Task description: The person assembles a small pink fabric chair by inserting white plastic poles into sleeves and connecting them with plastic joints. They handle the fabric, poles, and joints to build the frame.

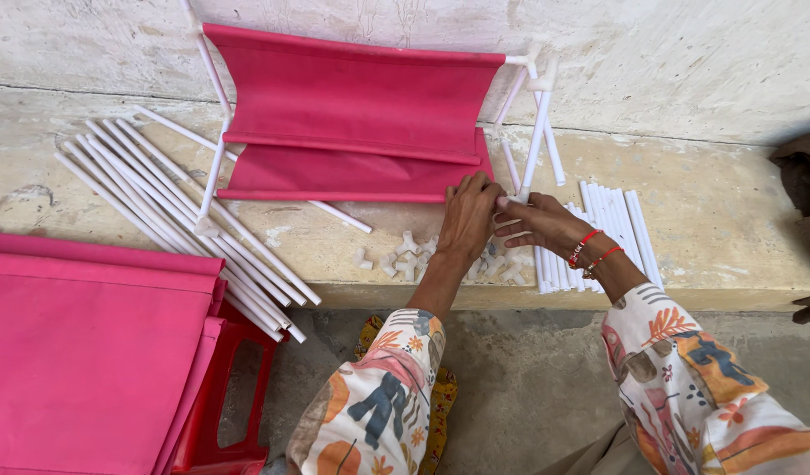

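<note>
I see the pink fabric shelf (352, 114) lying just beyond my left hand (469, 215), whose fingers press together on its lower right corner. My right hand (537, 224) sits just beside the left, pinching a white tube (535, 145) that rises away from it. Small white connectors (405, 259) lie scattered beneath both wrists.

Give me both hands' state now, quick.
Left hand: closed, fingers gripping the lower corner of the pink fabric panel.
Right hand: pinching a white tube end at that corner.
</note>
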